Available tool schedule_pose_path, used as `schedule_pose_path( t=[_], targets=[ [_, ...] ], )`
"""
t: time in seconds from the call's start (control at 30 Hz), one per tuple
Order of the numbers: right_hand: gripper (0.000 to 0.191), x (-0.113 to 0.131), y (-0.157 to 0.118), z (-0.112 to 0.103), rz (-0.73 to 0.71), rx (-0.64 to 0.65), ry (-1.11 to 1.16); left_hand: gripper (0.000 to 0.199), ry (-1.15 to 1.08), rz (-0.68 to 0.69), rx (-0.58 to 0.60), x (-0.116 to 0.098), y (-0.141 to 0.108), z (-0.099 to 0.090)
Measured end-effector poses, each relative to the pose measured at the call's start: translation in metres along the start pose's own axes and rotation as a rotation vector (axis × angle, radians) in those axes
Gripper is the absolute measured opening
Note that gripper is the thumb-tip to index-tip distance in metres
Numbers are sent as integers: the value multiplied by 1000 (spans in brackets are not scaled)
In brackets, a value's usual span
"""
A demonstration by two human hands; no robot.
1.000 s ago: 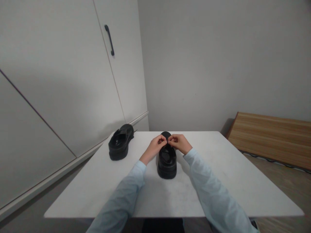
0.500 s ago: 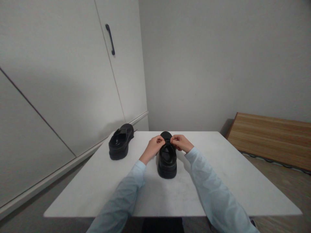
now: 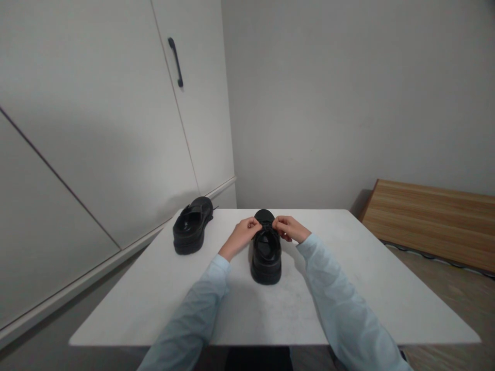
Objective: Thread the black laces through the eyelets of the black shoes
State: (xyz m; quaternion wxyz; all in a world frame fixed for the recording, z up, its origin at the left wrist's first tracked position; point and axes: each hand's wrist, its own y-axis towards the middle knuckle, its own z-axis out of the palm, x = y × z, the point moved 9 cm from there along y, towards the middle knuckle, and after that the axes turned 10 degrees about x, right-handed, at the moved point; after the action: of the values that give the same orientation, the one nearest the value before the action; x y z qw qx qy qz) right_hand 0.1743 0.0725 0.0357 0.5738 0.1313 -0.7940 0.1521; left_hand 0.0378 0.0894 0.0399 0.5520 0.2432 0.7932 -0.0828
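A black shoe (image 3: 266, 265) stands upright on the white table (image 3: 356, 288), its toe pointing away from me and its heel towards me. At the left of its lacing, my left hand (image 3: 247, 229) is closed in a pinch, and the thing between its fingertips is too small to make out. My right hand (image 3: 286, 227) is pinched at the right side of the same lacing, its hold likewise too small to tell. Dark laces lie between the two hands. A second black shoe (image 3: 189, 239) rests on the left part of the table, a lace end sticking out at its right.
White cabinet doors with a dark handle (image 3: 176, 63) rise at the left. A grey wall (image 3: 309, 103) stands behind the table. To the right, beyond the table's edge, is a wooden panel (image 3: 429, 221).
My hands have moved slightly apart, the left one a little to the left and the right one a little to the right. Both shoes stay in place.
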Motion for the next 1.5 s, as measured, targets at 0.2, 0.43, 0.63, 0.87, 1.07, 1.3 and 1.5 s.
schedule_pose_path(
  t=[0.2, 0.43, 0.63, 0.87, 1.07, 1.3, 1.5],
  targets=[
    [40, 9, -1, 5, -86, 43, -90, 31, -25, 118, 164, -11, 0, 9],
    [45, 9, -2, -2, -97, 31, -112, 32, 10, 96, 142, -5, 3, 8],
    [47, 5, -2, -3, -92, 59, -140, 32, 42, 61, 147, -4, 2, 7],
    [49, 7, -5, -5, -144, 67, -223, 32, 31, 44, 162, -3, 0, 5],
    [42, 13, -9, -5, -214, 86, -300, 32, 22, 43, 195, -1, -1, 6],
    [33, 11, -5, -7, -236, 99, -434, 30, 55, 64, 257, 5, 2, 7],
    [20, 10, -5, -6, -214, 119, -532, 27, 96, 72, 275, 11, 3, 6]
  ],
)
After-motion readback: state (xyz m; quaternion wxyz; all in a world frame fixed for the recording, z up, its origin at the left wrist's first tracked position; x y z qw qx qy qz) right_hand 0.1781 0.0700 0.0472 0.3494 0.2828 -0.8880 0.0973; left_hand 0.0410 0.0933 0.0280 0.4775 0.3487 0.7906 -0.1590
